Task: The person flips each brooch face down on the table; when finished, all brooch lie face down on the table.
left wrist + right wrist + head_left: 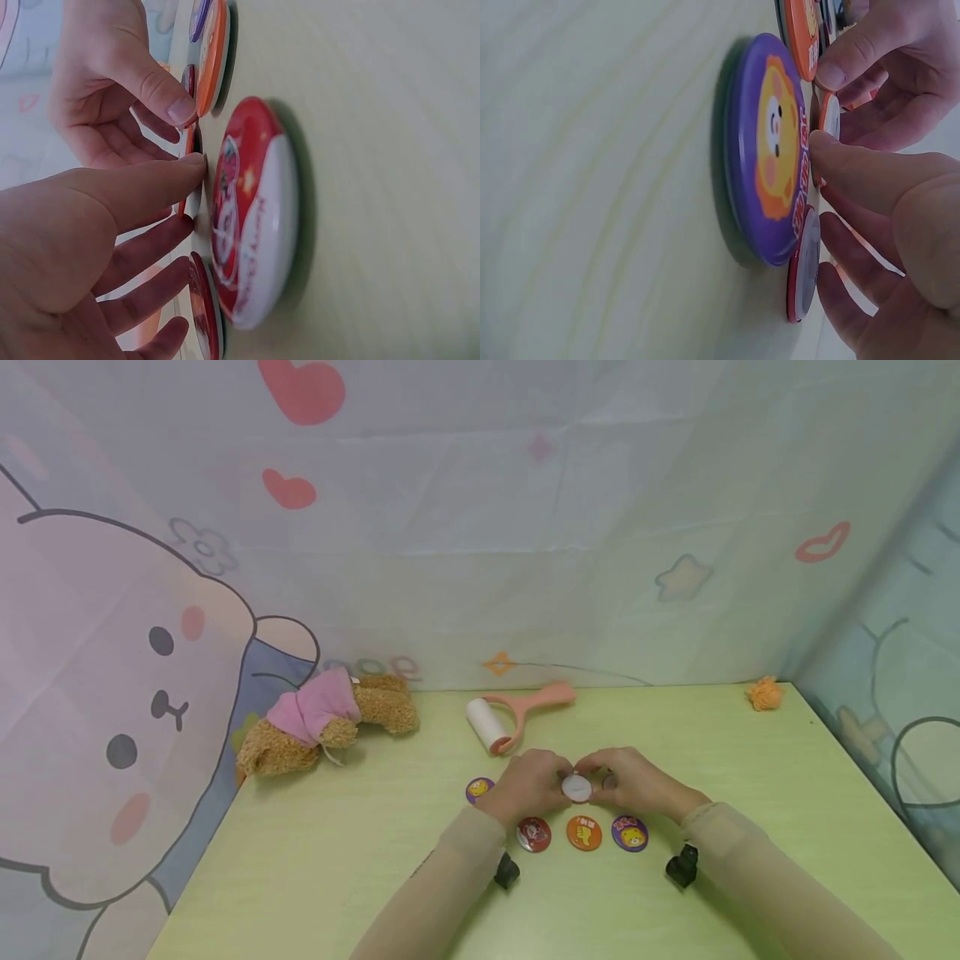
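Near the middle of the table, my left hand (pixel 531 785) and right hand (pixel 633 783) pinch one round badge (pixel 577 788) from opposite sides, thumbs toward me. Its pale grey-white side faces up, and an orange rim shows in the right wrist view. In front of the hands lie a red badge (pixel 534 834), an orange badge (pixel 584 832) and a purple bear badge (pixel 630 833). Another purple badge (pixel 480 789) sits left of my left hand, partly covered. Beside the right fingers is a red-rimmed badge (pixel 805 266), grey side showing; a red badge (pixel 204 304) lies by the left fingers.
Behind the hands lies a lint roller (pixel 489 727) with an orange handle. A teddy bear (pixel 318 718) in a pink top lies at the back left. An orange yarn tuft (pixel 765 693) sits at the back right corner. A printed cloth (pixel 480 568) hangs behind the table.
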`<state>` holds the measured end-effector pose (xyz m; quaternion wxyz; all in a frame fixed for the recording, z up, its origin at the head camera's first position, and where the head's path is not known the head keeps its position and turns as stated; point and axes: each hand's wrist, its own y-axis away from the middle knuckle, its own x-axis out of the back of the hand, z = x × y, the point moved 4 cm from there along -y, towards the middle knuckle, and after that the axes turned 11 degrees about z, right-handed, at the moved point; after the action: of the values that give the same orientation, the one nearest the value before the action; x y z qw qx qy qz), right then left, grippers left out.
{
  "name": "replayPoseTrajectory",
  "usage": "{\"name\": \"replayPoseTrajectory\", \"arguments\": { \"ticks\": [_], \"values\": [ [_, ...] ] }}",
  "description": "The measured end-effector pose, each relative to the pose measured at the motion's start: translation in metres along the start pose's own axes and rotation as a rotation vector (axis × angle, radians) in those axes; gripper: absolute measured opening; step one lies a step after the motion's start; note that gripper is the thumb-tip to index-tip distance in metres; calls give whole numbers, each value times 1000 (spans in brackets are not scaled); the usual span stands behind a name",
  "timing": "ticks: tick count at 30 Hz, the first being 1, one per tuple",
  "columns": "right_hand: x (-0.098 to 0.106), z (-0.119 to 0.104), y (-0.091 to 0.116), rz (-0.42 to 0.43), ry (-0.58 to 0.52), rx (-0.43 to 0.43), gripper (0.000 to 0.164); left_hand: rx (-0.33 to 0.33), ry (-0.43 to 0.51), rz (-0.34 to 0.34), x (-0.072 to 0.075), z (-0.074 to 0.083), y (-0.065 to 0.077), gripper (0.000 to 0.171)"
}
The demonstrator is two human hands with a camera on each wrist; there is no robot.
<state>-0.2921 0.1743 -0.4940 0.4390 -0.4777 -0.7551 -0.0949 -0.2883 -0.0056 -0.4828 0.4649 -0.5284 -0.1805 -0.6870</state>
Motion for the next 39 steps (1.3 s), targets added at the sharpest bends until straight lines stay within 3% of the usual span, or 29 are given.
{"name": "replayPoseTrajectory", "arguments": {
  "ticks": [28,32,39],
  "values": [
    [0,1,3,11,15,-3,37,-9,-67,12,-3,1,-3,33],
    [0,1,3,13,22,-7,38,-22,-30,12,2,1,-1,36],
    [2,3,2,12,55,-31,43,53,138,10,10,-7,5,38]
  ]
}}
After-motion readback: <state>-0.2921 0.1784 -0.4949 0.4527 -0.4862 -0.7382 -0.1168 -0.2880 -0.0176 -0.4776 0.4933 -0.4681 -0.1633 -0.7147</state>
